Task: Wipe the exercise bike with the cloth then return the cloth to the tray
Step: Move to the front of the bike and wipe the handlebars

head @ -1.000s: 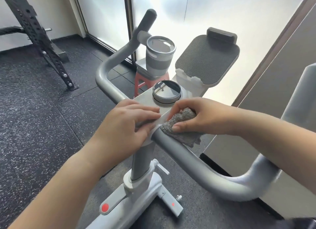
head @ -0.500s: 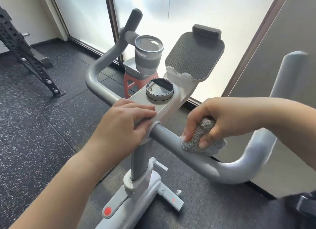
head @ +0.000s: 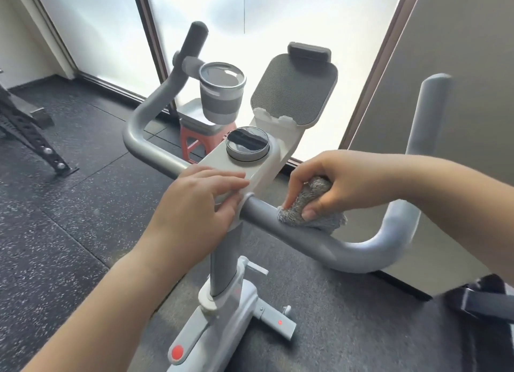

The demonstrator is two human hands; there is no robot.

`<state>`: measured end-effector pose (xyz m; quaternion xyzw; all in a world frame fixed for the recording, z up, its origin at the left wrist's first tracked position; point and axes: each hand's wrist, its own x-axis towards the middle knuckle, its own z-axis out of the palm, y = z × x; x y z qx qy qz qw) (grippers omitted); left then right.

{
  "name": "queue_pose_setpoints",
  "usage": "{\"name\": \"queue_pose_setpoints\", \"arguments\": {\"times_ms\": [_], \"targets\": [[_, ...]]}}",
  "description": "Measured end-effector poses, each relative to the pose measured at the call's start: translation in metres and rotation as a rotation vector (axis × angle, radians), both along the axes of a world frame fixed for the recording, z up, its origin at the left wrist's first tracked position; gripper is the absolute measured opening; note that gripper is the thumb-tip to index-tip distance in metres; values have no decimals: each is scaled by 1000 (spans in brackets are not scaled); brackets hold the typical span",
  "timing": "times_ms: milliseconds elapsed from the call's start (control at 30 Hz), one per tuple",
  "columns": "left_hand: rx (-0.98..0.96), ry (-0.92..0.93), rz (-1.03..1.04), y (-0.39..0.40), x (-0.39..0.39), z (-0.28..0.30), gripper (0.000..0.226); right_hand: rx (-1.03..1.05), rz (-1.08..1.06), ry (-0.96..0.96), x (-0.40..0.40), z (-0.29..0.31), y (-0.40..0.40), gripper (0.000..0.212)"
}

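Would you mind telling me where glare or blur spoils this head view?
Head view: the frosted window behind the bike is blown out white; the right handlebar end is smeared; the cloth and right hand stay fairly sharp; wide-angle bending at the edges.

Count, head view, one frame:
- hands: 2, left hand [head: 194,204] and right hand [head: 342,182]
- cloth [head: 311,204]: 1, grey
- exercise bike [head: 222,274]: 1
- handlebar [head: 306,235]: 1, with 2 upturned ends
- round dial [head: 247,143]: 1
- cup holder [head: 222,96]: 1
- tablet rest [head: 294,90]: 1
- red stool [head: 200,138]: 1
- grey tray [head: 192,113] on the stool: 1
- black perforated rack [head: 25,129]: 1, partly out of view
- red dots on the bike frame: 2
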<state>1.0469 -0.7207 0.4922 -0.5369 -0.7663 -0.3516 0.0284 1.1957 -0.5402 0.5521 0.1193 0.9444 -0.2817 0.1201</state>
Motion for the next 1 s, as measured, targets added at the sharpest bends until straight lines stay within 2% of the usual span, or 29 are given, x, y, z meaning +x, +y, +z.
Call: {"name": "queue_pose_setpoints", "arguments": {"times_ms": [167,267,400,567,667,1000], "targets": [[94,-20,-63,13,16,7,23,-50,71,-163,23,10,7,20],[89,-34,-110,23,27,9,22,-43,114,-245,36,18,11,22],[-49,-47,-199,34,38,9,25,-58,191,-332,40,26,14,23],[-286,1,-284,40,45,8,32,32,264,-478,28,35,18,30],[-337,20,-340,40,47,9,41,74,292,-510,24,34,22,34],[-375,-111,-352,45,62,16,44,224,324,-460,35,54,53,39]]}}
